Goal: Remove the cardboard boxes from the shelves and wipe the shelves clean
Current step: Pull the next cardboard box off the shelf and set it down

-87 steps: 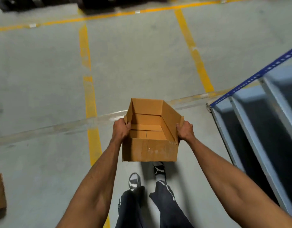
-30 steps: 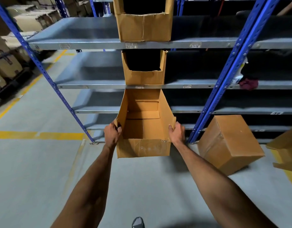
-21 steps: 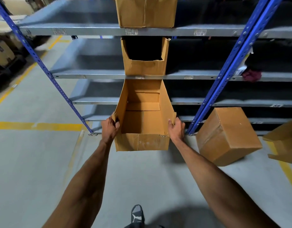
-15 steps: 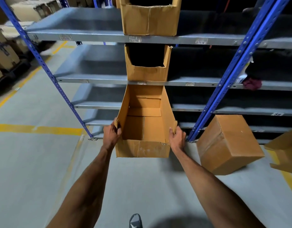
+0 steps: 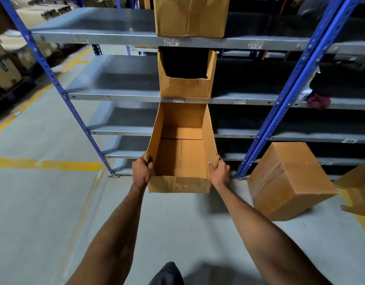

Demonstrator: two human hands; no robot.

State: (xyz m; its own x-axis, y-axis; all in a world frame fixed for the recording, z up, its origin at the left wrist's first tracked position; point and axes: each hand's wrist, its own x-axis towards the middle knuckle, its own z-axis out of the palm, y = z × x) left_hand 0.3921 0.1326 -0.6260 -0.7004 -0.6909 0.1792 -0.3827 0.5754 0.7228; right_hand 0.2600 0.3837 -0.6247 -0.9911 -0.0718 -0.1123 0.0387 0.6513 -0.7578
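Note:
I hold an empty open-topped cardboard box [image 5: 181, 155] in front of a blue-framed rack of grey metal shelves [image 5: 124, 96]. My left hand [image 5: 141, 171] grips its left wall near the front corner. My right hand [image 5: 218, 171] grips its right wall. The box's far end points at the rack, below the second shelf from the top. A cut-front cardboard box [image 5: 186, 79] stands on that second shelf. Another cardboard box [image 5: 190, 16] stands on the top shelf above it.
A closed cardboard box [image 5: 288, 179] lies tilted on the floor against the rack at right, with another box [image 5: 358, 194] at the right edge. A dark red cloth [image 5: 318, 100] lies on a shelf at right. Stacked boxes [image 5: 2, 70] line the aisle at left.
Three seconds ago I carried the box over open floor, away from the rack. Now I face the rack with it, and over the last second the box has stayed at the lower shelves.

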